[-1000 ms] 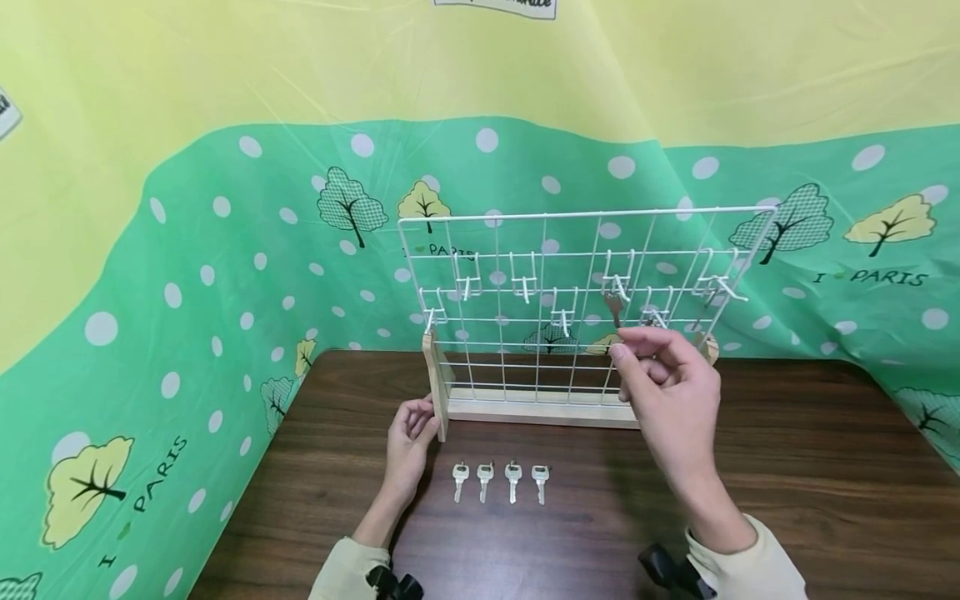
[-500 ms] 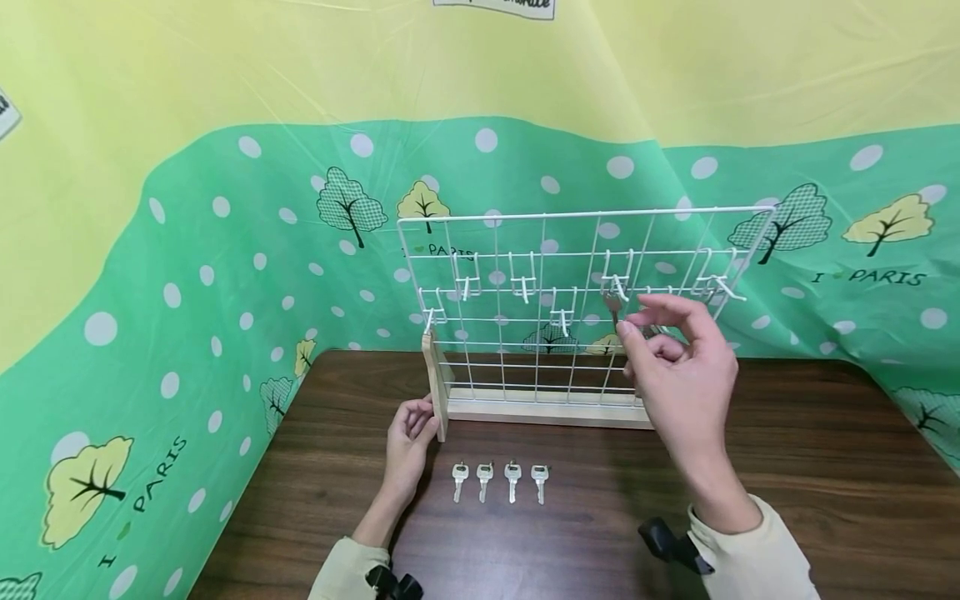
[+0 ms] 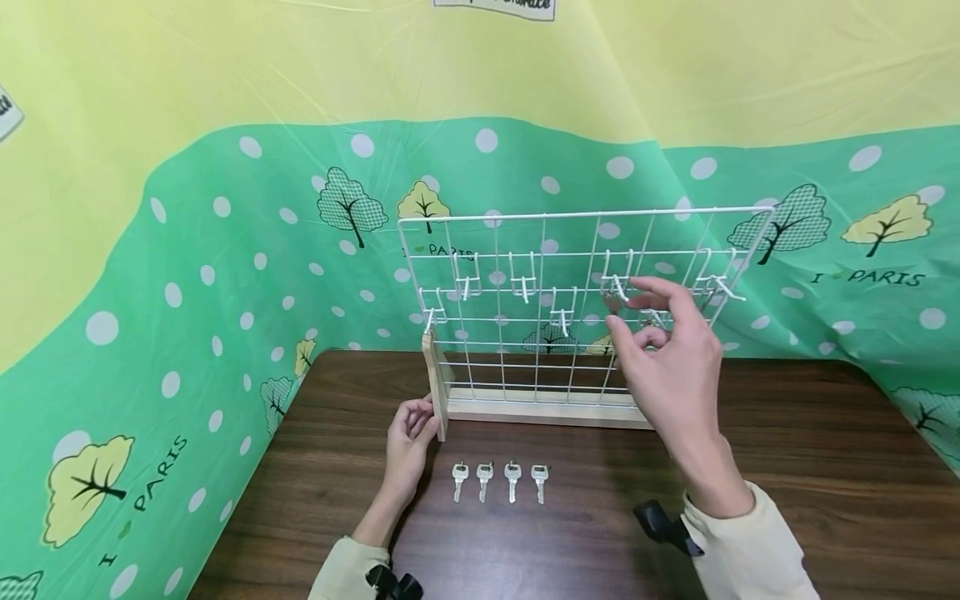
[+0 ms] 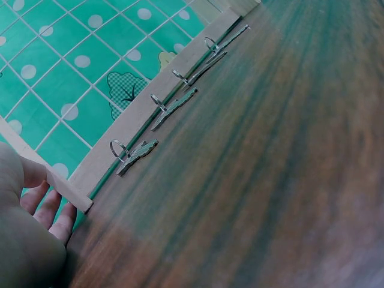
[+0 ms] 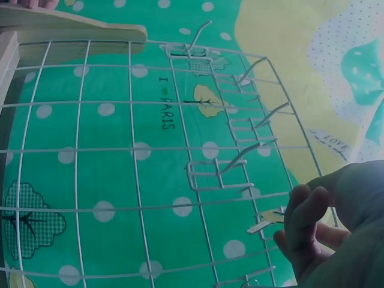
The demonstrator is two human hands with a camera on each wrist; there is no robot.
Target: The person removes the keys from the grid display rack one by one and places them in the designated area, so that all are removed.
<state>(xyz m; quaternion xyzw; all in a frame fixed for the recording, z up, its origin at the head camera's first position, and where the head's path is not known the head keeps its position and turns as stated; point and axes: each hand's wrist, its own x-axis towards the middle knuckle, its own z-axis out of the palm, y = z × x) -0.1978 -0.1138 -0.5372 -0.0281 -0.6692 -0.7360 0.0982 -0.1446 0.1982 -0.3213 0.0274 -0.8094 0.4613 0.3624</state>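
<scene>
A white wire grid rack [image 3: 517, 333] with white hooks stands on the table between wooden ends. My left hand [image 3: 408, 446] holds the rack's left wooden end [image 3: 435, 383], thumb in front and fingers behind. My right hand [image 3: 675, 367] is up at a hook [image 3: 617, 285] right of the middle, thumb and index finger curved and spread apart. A key [image 3: 612, 303] hangs at this hook, close to those fingertips; in the right wrist view the key [image 5: 266, 222] shows beside the fingers. Several silver keys [image 3: 513, 482] with small rings lie in a row in front of the rack.
More hooks sit on the grid, such as one at the left [image 3: 467, 285] and one lower down [image 3: 562, 318]. The right wooden end is hidden behind my right hand. A dark wood table [image 3: 810, 467] lies beneath, with a patterned green and yellow cloth [image 3: 247, 250] behind.
My right hand has moved up along the key to the hook, and its thumb and index finger have spread from the key's lower part. The left hand and the keys on the table stay put.
</scene>
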